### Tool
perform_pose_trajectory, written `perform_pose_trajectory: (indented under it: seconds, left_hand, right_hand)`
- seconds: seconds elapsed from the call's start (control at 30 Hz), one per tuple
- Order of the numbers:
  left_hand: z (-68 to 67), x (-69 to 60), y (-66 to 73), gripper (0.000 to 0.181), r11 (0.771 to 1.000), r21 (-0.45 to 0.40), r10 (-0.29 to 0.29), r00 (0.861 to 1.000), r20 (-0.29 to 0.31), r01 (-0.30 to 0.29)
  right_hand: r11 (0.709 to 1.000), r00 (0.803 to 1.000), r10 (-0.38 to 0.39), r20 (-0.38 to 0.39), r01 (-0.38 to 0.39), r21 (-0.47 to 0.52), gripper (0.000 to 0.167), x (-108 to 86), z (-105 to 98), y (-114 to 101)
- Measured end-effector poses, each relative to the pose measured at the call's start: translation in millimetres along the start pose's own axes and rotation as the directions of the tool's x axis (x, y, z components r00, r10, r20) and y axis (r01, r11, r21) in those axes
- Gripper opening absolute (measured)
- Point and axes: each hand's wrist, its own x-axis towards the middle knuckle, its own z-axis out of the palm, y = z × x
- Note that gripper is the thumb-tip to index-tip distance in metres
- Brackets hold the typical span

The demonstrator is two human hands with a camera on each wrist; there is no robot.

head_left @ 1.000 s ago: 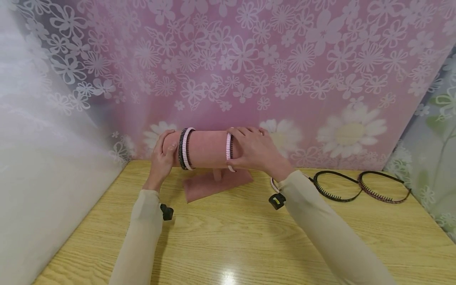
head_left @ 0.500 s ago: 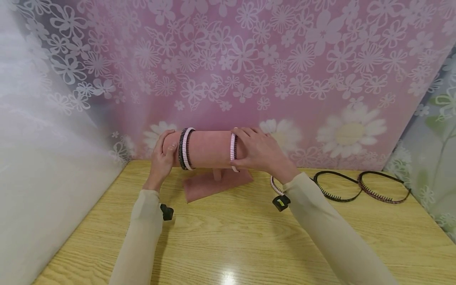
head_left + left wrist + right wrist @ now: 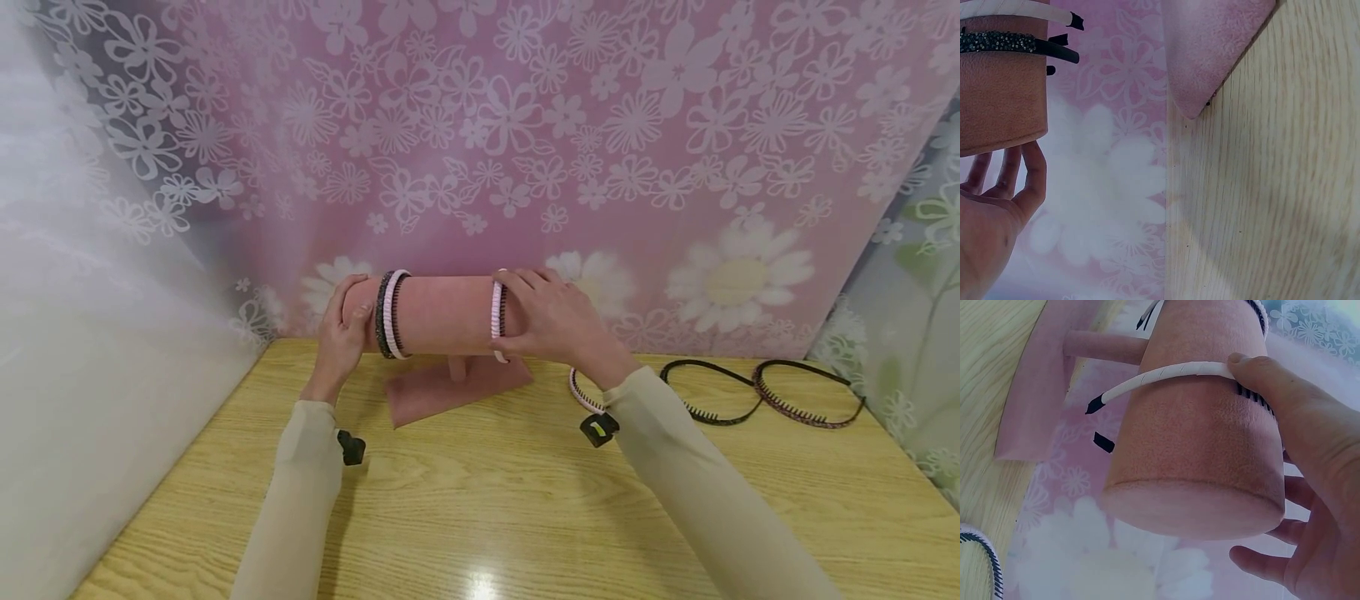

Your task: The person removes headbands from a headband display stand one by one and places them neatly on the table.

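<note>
Before the floral curtain (image 3: 600,133), the left hand (image 3: 341,337) grips the pink T-bar stand (image 3: 447,315); the right hand (image 3: 558,317), holding a white toothed headband (image 3: 497,321), has slid it rightward, widening the bar's bare stretch.

The right hand (image 3: 555,319) partly hides the white headband (image 3: 497,312) it holds.

Two hands (image 3: 343,337) (image 3: 551,317), one pink stand (image 3: 446,315), one wooden table (image 3: 465,492), six headbands (image 3: 388,317) — three on stand, three on table

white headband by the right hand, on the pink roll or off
On: the white headband arches over the pink roll, its dark tips jutting past the side.
</note>
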Motion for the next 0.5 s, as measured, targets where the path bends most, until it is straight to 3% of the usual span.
perform_pose_trajectory:
  seconds: [0.5]
  left_hand:
    - [-0.2,-1.1,3.8,0.045,1.000,0.001,-0.021,1.000,0.002,0.021]
  right_hand:
    - [1.000,1.000,0.013,-0.002,-0.013,0.009,0.095,-6.0,0.0,8.1]
